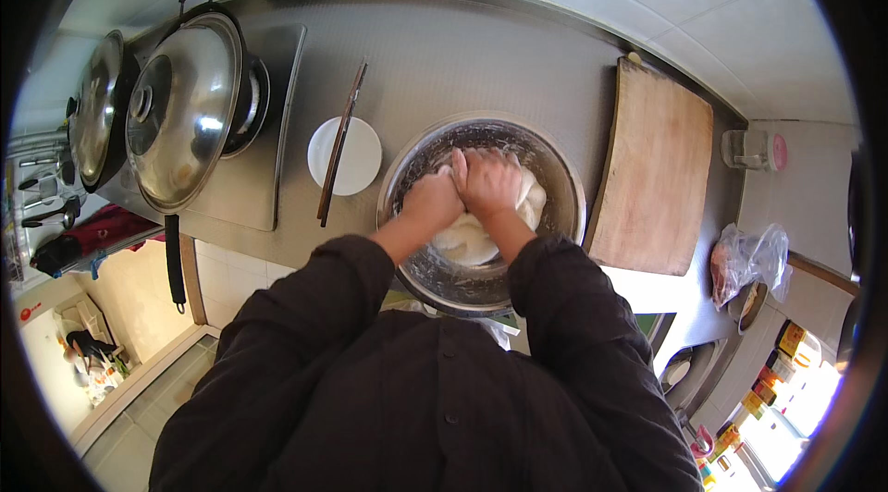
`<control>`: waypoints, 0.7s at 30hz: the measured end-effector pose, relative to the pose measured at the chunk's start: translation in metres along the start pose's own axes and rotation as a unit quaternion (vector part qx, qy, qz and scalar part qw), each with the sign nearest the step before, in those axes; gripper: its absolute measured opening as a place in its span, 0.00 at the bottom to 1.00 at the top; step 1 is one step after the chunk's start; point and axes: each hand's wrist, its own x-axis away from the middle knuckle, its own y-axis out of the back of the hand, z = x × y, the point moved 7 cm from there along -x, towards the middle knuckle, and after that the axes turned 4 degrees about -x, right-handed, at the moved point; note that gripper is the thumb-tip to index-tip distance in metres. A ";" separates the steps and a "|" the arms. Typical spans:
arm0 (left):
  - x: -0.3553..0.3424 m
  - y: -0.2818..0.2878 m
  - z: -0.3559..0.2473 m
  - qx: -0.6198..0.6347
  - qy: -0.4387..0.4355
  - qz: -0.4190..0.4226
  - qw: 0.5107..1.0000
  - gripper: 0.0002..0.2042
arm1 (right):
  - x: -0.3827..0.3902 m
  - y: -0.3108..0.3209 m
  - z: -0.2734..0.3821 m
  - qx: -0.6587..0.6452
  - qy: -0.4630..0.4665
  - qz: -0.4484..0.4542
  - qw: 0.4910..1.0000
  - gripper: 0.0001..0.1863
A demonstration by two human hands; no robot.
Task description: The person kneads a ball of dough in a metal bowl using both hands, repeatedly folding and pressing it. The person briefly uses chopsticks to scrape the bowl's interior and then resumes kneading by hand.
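Note:
A pale lump of dough (470,245) lies in a wide steel bowl (575,205) whose inner wall is streaked with flour. Both my hands are down in the bowl, side by side and touching, pressing on the dough. My left hand (433,200) is closed against the dough's left side, its fingers partly hidden. My right hand (490,181) curls over the far part of the dough, fingers bent into it. To the left of the bowl, a small white bowl (359,164) has a pair of dark chopsticks (339,145) resting across it.
A wooden cutting board (653,178) lies right of the bowl. Beyond it stand a glass jar (747,150) and a clear plastic bag (760,256). At left, a lidded wok (185,108) sits on the stove, its black handle (174,261) jutting toward me; another lidded pan (97,113) is behind it.

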 end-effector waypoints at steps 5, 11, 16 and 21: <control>-0.044 -0.017 0.010 -0.099 -0.105 0.038 0.989 0.20 | -0.024 -0.017 -0.007 0.010 -0.097 0.161 0.982 0.27; 0.055 0.023 -0.017 0.120 -0.062 -0.113 0.984 0.30 | 0.023 0.025 -0.092 -0.103 -0.250 0.259 0.927 0.40; 0.057 -0.043 0.018 0.475 -0.008 -0.025 0.879 0.40 | 0.046 0.063 -0.092 -0.386 -0.311 0.157 0.854 0.38; 0.089 0.014 -0.022 0.278 -0.177 -0.021 0.944 0.48 | 0.066 0.104 -0.005 -0.141 -0.033 -0.046 0.988 0.20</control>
